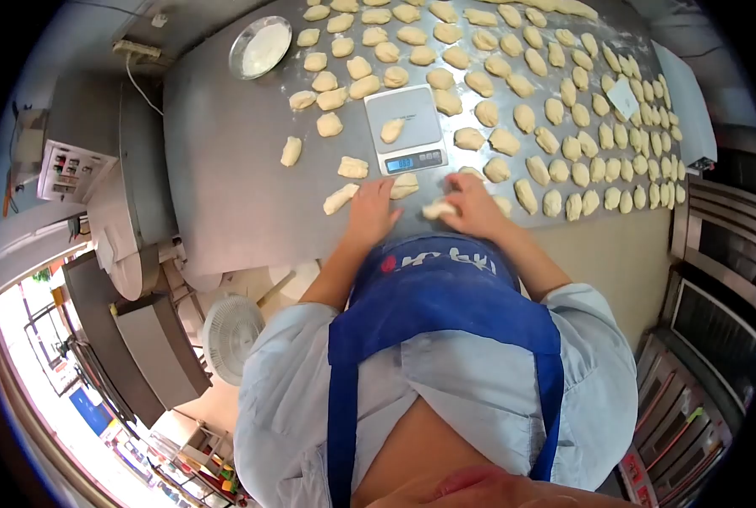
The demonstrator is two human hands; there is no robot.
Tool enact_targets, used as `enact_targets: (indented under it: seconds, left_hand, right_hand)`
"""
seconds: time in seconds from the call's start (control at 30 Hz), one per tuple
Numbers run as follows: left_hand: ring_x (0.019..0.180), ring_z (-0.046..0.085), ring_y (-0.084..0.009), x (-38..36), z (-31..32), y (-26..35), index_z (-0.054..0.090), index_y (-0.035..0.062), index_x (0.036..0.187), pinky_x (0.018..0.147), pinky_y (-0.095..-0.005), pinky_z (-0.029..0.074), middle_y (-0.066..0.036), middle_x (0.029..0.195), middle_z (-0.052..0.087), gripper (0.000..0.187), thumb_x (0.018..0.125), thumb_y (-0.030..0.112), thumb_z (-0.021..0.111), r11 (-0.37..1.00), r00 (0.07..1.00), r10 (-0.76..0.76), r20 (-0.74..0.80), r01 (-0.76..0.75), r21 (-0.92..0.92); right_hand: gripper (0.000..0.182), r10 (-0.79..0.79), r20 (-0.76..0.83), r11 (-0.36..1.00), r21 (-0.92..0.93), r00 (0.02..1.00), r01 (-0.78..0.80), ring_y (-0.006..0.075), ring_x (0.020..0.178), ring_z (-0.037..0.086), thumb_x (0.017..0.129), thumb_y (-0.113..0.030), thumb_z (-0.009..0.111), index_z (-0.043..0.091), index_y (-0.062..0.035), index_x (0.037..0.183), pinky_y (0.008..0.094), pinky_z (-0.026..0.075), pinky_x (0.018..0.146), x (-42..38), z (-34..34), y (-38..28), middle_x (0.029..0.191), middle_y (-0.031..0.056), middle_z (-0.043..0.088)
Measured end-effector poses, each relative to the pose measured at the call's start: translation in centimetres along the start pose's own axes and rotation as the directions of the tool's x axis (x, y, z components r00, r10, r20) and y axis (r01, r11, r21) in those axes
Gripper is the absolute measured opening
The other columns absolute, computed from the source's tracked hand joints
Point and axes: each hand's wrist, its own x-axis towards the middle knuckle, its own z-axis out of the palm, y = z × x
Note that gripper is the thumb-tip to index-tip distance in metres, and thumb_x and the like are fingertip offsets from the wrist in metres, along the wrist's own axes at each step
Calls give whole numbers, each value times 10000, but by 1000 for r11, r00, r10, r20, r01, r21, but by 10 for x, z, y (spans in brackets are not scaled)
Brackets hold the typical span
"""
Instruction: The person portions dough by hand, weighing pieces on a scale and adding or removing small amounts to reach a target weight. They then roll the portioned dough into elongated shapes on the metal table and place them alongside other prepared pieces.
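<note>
My left hand (373, 210) is at the table's near edge, between a long dough piece (340, 199) on its left and another dough piece (404, 185) by its fingertips on the right. My right hand (472, 206) has its fingers curled round a small dough piece (439, 209) that sticks out to the left. Beyond my hands stands a white scale (405, 127) with a lit display and one dough piece (392, 129) on its plate. Near the scale's lower left corner lies another dough piece (352, 168).
Many dough pieces (554, 111) lie in rows over the metal table (225, 169), densest on the right. A round bowl of flour (260, 48) is at the back left. A white scraper (623, 98) rests among the right-hand rows. A fan (231, 337) stands below the table's left side.
</note>
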Motion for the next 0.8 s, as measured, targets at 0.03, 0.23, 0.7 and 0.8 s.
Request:
enact_targets:
  seconds: [0.03,0.23,0.7,0.8]
  left_hand:
    - [1099,560,-320,4,2,5,579,58,1205,916,-445,445,-117,1162,601,582,720,283,809,1000,1000,24,2,-24,-3]
    - [1073,571,-309,17,25,5,622,82,1133,877,-456,446,-111,1115,621,483,728,275,801,992,993,-116,-34,118,51]
    - [1284,451,-408,-49,17,-54,743,64,1023,1105,-470,354,-238,1372,508,410,719,339,744,848,838,-527,-137,510,-141]
    - [1334,414,-416,-46,16,-56,730,69,1070,1120,-452,345,-268,1459,430,438,747,366,714,752,743,-659,-115,652,-99]
  right_hand:
    - [305,-96,107,994,-43,990,101,359,1122,538,692,-276,746,715,-39,881,440,449,950,-10,6,-1,1241,174,572]
    - [276,-217,232,950,-175,948,260,333,1137,536,664,-254,767,721,-38,828,443,436,962,-10,4,2,1248,182,571]
    - [316,149,276,856,445,949,-263,293,849,643,744,-340,784,720,-40,820,379,502,730,3,-35,28,921,131,663]
    - [333,133,142,854,486,981,-187,284,830,640,763,-343,779,720,-27,845,359,497,718,1,-62,37,908,124,658]
